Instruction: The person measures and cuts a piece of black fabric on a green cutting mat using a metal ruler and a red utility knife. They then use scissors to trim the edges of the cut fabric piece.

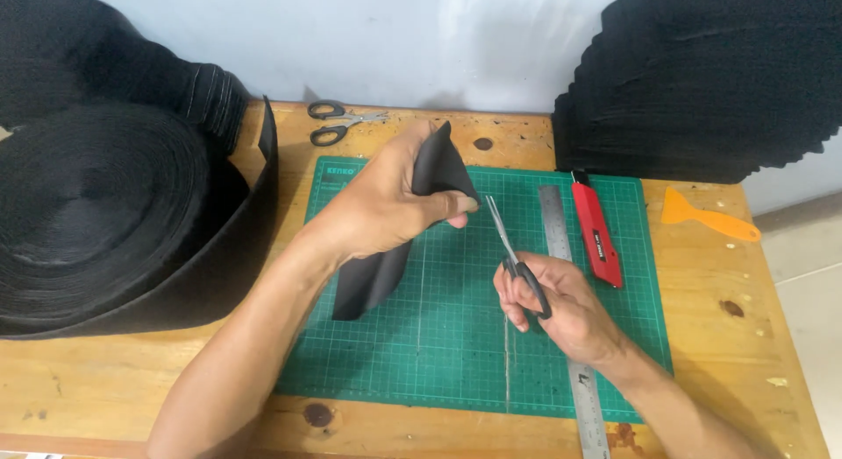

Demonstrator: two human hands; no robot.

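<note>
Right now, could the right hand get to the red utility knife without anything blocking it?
Probably yes. The red utility knife lies uncovered on the green cutting mat, just past the steel ruler, close to the right hand. But that hand holds scissors, so its fingers are occupied.

Matt black felt piece (386, 257); shiny steel scissors (513, 253); brushed metal ruler (561, 249); matt green cutting mat (456, 336); rough, knotted wooden worktop (105, 380); glossy red plastic utility knife (596, 231).

Pale grey wall (395, 38), knotty wooden table (105, 380), light tiled floor (802, 257).
</note>
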